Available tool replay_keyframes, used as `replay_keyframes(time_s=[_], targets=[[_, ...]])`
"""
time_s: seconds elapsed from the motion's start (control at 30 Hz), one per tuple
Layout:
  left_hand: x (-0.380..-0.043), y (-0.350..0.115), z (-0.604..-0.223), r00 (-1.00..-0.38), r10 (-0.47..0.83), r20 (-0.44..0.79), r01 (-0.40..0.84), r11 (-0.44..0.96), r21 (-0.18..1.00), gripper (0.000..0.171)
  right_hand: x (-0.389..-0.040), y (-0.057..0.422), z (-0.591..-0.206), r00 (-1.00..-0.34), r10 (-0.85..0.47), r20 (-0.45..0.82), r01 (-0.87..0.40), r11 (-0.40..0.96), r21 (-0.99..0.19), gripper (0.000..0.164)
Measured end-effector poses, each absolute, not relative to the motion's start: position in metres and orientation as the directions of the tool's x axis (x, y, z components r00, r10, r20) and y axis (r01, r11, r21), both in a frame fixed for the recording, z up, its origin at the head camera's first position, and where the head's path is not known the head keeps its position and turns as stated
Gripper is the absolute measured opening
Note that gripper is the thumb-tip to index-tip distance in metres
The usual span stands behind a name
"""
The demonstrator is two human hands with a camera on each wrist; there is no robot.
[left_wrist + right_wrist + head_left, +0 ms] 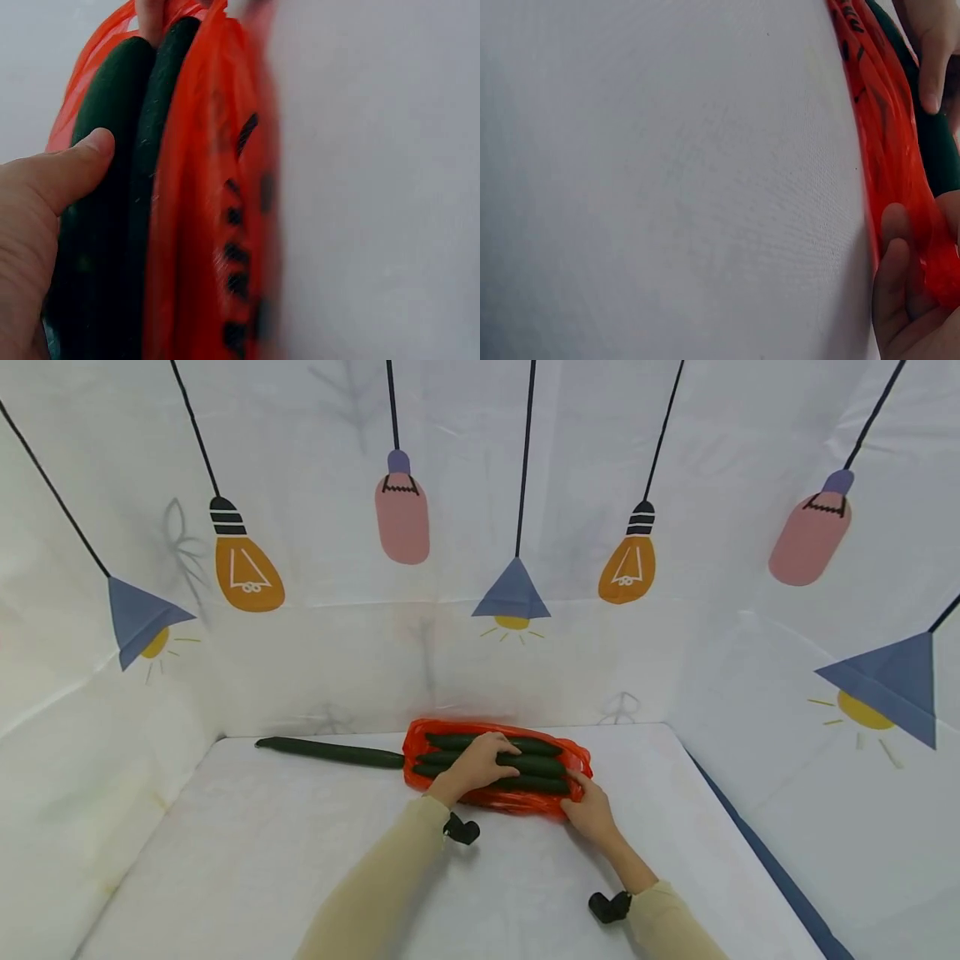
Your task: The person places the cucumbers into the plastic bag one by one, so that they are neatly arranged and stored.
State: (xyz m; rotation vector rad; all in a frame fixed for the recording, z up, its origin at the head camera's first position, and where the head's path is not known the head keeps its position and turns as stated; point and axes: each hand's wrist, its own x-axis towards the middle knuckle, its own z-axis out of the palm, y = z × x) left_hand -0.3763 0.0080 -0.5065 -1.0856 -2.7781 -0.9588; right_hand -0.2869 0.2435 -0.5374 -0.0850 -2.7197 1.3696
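Observation:
Three dark green cucumbers (543,766) lie side by side in an opened red plastic bag (517,803) at the back of the table. My left hand (477,766) reaches over them from the front and grips a cucumber (112,97). Its thumb lies on the near side; in the left wrist view the other fingers are hidden. At the bag's right end my right hand (591,814) holds the bag's edge, fingers curled around the red plastic (889,142). Another cucumber (330,752) lies outside the bag to the left, its right end against the bag.
A white cloth covers the table (525,893). White sheeting (337,652) with printed lamps stands behind and at both sides, close behind the bag. A blue strip (765,852) runs along the right edge. Black wrist devices (461,829) sit on both forearms.

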Motion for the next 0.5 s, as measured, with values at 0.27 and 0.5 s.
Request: replay_keyframes(time_s=[0.27,0.5], targets=[[-0.387,-0.046,-0.492,-0.795,0.563,0.225,0.583,0.609,0.538,0.029,-0.291,0.242,-0.537,-0.996,0.071,0.058,-0.002,0.621,-0.784,0.057],[-0.391,-0.103,-0.487,-0.837,0.492,0.239,0.536,0.647,0.542,0.026,-0.291,0.245,-0.538,-0.997,0.059,0.039,0.007,0.632,-0.775,0.057]])
